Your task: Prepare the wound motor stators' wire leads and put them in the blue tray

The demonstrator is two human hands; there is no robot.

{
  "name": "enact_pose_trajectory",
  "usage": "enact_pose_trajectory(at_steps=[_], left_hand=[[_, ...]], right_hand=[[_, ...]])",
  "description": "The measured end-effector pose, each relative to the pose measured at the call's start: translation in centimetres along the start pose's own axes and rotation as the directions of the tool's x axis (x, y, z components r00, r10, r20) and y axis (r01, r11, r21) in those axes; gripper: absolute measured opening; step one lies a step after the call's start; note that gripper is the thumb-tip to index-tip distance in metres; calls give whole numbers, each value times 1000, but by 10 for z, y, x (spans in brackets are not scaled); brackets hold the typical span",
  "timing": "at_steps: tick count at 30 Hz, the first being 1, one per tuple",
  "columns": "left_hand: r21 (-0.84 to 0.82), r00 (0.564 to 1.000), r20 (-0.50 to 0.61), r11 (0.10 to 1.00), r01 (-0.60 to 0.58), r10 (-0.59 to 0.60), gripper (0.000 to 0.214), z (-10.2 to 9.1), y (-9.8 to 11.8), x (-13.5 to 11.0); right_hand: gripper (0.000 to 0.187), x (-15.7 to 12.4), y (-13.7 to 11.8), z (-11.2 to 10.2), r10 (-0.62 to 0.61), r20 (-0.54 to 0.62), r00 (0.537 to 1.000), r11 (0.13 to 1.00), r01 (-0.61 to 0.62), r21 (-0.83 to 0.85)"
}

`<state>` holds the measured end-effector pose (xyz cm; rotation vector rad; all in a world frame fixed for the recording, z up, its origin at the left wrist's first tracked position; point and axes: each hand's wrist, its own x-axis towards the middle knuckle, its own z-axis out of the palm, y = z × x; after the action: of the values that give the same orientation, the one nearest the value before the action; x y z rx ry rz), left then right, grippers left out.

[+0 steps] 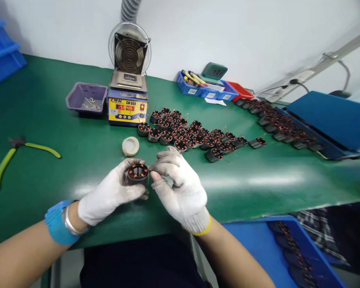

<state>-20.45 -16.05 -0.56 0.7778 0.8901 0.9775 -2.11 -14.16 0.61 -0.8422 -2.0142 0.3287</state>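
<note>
My gloved left hand [117,186] grips a motor stator [138,180], a dark ring with copper windings inside, just above the green bench near its front edge. At the ring's right rim, my gloved right hand [178,186] has its thumb and forefinger pinched together. Whatever lies between those fingertips is too small to make out; the thumb tip is bare. A round white pot [130,147] stands just behind the held stator. Beyond my right hand, several more stators [180,134] are grouped upright on the bench, with a few tipped over at the group's right side.
A yellow-blue solder pot [127,108] with a fan behind it stands at the back, beside a purple tray [85,96]. Green-handled cutters [21,146] lie at left. Blue bins [204,90] hold markers. More stators fill a blue crate [327,150] area and a lower blue tray [249,244].
</note>
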Motion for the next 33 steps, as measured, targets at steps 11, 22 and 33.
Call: enact_pose_trajectory(at_steps=[11,22,33], left_hand=[[-131,945,202,950,285,-256,50,-10,-4,2],[-100,943,300,979,178,-141,59,-7,-1,2],[80,987,148,995,52,-63,75,-15,-1,5]], right_hand=[[13,38,-29,-25,-158,175,972,986,165,-30],[16,33,-25,-16,-163,146,976,987,162,16],[26,11,14,-29,219,42,975,843,-211,495]])
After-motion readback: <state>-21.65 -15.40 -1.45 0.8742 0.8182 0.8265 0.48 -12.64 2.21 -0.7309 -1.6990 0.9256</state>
